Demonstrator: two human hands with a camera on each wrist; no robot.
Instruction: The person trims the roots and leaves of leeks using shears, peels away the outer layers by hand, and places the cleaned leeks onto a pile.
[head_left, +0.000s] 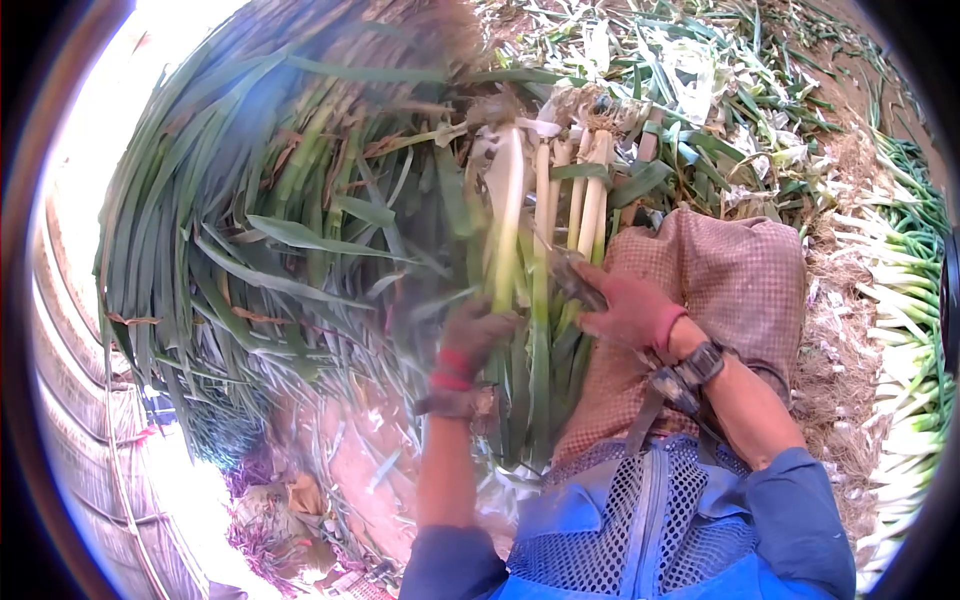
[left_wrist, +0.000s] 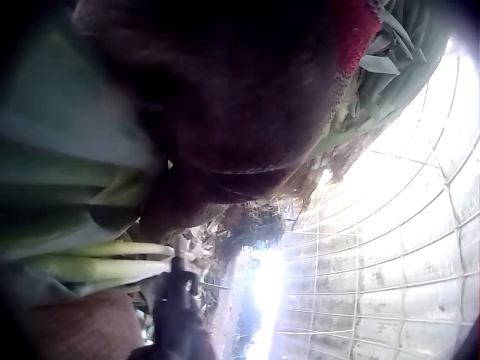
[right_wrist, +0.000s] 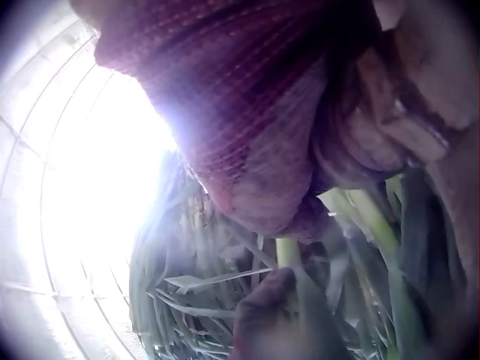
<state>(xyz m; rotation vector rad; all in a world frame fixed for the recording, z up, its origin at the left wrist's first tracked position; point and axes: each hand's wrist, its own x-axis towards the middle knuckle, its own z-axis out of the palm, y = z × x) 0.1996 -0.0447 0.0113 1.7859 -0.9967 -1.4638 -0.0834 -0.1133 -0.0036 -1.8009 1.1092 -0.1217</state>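
Note:
In the head view my left hand [head_left: 476, 335], in a dark glove with a red cuff, grips a leek [head_left: 508, 220] just below its pale shaft. My right hand [head_left: 628, 305], in a reddish glove, holds a small dark tool [head_left: 580, 284] beside the leeks; its kind does not show clearly. Several more leeks [head_left: 592, 195] lie alongside, roots away from me and leaves toward me. The left wrist view shows the dark glove [left_wrist: 225, 97] close up and pale leek shafts [left_wrist: 105, 268] below it. In the right wrist view the glove [right_wrist: 232, 127] hides most of the tool.
A large heap of leeks [head_left: 300, 200] rises at the left. A brown checked cloth [head_left: 735, 265] covers my lap. Cut leaves and peelings [head_left: 690, 90] litter the ground ahead. A row of trimmed leeks [head_left: 890, 380] runs along the right. Ribbed sheeting [head_left: 85, 420] stands at the far left.

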